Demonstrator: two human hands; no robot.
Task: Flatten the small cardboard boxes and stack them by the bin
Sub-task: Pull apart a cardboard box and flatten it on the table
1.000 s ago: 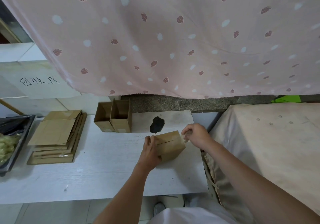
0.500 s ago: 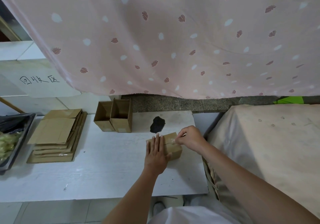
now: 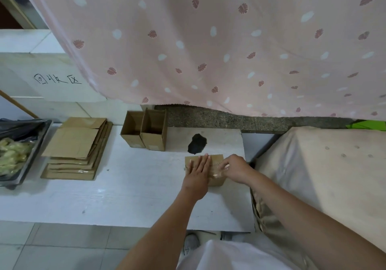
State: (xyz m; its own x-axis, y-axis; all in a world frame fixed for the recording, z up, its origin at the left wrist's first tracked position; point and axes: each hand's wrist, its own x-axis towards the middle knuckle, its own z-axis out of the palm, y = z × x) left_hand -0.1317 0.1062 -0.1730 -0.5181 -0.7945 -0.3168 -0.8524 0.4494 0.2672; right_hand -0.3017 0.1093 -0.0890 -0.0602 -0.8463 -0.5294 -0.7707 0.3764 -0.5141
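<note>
Under the left hand's flat fingers lies the box; right hand pinches its tape.

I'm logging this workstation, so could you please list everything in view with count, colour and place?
Closed box: one, brown, table's right end, under both hands.
Open boxes: two, brown, upright at the table's back.
Flattened cardboard stack: one, brown, table's left.
Tray: one, black, far left, holding pale yellowish contents.
Table: one, white.
Curtain: one, pink, leaf-patterned, behind.
Left hand: flat on the box.
Right hand: pinching clear tape.
</note>
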